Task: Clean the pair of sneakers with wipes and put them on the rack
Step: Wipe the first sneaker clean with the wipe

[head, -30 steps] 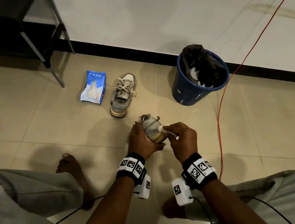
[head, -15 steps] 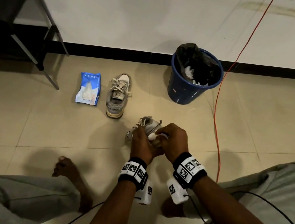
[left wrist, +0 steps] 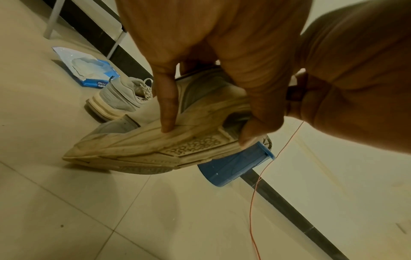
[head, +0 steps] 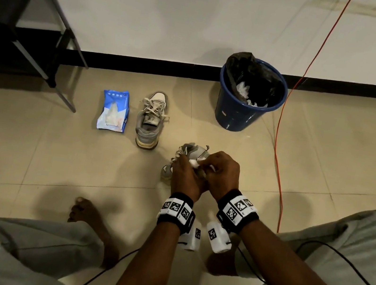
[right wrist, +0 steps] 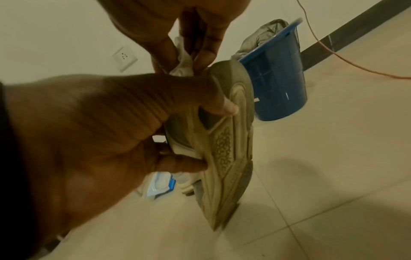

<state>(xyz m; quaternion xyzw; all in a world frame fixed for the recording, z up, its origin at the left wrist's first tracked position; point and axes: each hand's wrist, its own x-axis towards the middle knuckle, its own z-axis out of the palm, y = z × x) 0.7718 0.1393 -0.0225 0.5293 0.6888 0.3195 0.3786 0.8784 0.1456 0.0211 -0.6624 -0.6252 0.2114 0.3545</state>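
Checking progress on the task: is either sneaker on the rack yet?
No: one sneaker sits on the floor, the other sneaker is in the hands.

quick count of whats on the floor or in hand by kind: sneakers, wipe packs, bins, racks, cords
sneakers: 2, one held, one on the floor
wipe packs: 1
bins: 1
racks: 1
orange cords: 1
total: 6

My left hand (head: 185,175) and right hand (head: 220,172) cover most of the sneaker (head: 190,150) I hold. The print on the wipes pack (head: 114,110) beside the other sneaker (head: 150,121) is too small to read. The picture's left edge cuts off the rack (head: 4,12).
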